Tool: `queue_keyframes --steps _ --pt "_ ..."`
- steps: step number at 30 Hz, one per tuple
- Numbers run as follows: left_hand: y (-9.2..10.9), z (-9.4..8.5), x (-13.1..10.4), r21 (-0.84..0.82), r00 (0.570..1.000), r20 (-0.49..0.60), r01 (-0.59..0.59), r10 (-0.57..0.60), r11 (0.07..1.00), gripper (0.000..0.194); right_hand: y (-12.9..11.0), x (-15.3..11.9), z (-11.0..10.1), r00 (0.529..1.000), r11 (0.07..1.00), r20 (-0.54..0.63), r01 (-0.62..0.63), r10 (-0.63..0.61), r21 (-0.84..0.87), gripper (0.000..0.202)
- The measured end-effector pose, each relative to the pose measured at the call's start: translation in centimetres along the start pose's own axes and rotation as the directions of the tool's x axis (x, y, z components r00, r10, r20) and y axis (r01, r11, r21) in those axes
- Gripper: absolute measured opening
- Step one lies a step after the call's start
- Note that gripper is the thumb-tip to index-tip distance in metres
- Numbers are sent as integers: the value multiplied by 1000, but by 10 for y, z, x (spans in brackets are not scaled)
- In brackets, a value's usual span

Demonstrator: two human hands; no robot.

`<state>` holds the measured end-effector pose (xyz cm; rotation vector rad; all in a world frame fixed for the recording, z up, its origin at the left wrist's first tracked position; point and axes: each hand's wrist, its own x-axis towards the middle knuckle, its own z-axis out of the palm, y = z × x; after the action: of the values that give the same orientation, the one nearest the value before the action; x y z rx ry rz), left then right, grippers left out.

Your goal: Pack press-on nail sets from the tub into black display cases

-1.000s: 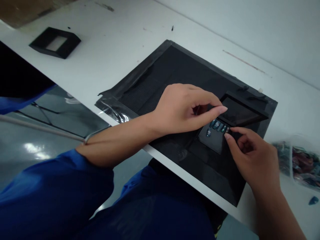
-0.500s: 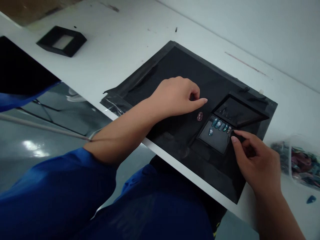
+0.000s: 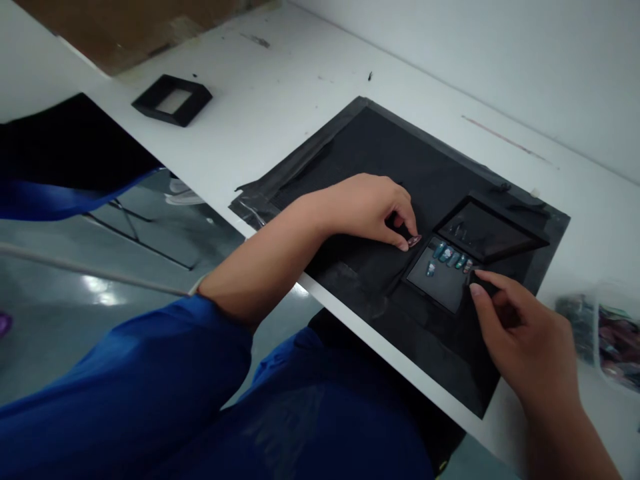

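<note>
My left hand (image 3: pixel 383 210) pinches a small pinkish press-on nail (image 3: pixel 414 241) between thumb and fingertips, just left of a black case (image 3: pixel 434 283). The case lies open on a black mat (image 3: pixel 350 160), its clear-windowed lid (image 3: pixel 493 230) raised at the back. Several teal and patterned nails (image 3: pixel 453 259) form a row along the upper part of the case, with one more teal nail (image 3: pixel 431 269) below them at the left. At the case's right edge, my right hand (image 3: pixel 525 327) has thumb and index finger closed on its rim.
A clear tub (image 3: pixel 603 333) of colourful pieces stands at the right on the white table (image 3: pixel 225 147). A black frame-like box (image 3: pixel 173 100) lies at the upper left. Brown board (image 3: pixel 130 30) covers the far left corner, and a black chair (image 3: pixel 75 147) stands beyond the table edge.
My left hand has come down and closed its fingertips on the pinkish nail that lay on the mat. The right hand stays at the case's edge. The whole view has shifted slightly.
</note>
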<state>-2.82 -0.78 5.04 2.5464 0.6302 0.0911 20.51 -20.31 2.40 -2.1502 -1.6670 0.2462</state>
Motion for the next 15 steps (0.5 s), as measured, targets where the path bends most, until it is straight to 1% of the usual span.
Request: queue_keyframes --steps 3,5,8,10,13,15 --pt "4 5 3 19 999 -29 -43 44 999 17 -1 0 -1 1000 1000 18 0 -1 15 41" --pt "6 7 5 29 998 -34 -60 61 998 18 -1 0 -1 999 1000 35 -3 3 14 40" --pt "8 12 8 33 1000 -13 -28 28 999 27 -1 0 -2 999 1000 52 7 -6 -8 41" --pt "9 15 10 33 1000 -15 -1 1 999 27 -1 0 -3 998 1000 53 20 -20 -17 43" --pt "10 19 12 41 998 -57 1 1 999 21 -2 0 -4 998 1000 58 27 -27 -10 44" --pt "11 18 12 32 995 -99 5 -2 999 21 -1 -1 -4 998 1000 58 21 -20 -11 45"
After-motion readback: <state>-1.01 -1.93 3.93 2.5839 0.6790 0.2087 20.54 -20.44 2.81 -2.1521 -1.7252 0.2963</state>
